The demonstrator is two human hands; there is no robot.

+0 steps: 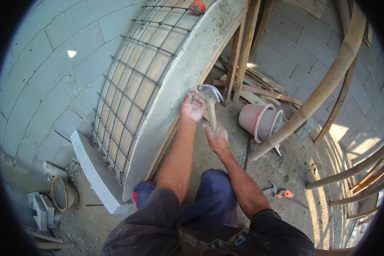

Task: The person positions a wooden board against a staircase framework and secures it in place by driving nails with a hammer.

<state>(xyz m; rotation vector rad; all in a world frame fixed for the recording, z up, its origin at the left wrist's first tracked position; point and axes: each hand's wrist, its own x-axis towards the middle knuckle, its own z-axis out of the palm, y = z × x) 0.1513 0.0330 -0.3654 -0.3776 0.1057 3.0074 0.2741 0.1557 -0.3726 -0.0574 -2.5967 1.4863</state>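
My right hand [218, 138] is wrapped round the handle of a claw hammer [211, 112], its metal head up beside the slab edge. Close to the hammer head, my left hand [193, 106] is dusty and palm up, with its fingers curled in. Anything between those fingers is too small or hidden to make out. Both hands are at the edge of a curved grey concrete slab [170, 100], which slants across the middle of the view. A rebar mesh [134, 83] lies over wooden boards on the slab's left side.
Stacked buckets [248, 120] stand to the right of my hands. Wooden props [240, 55] rise behind, and a thick bamboo pole [318, 91] leans across the right. A saw [292, 195] lies on the floor. At lower left are a grey block [96, 173] and another bucket [65, 194].
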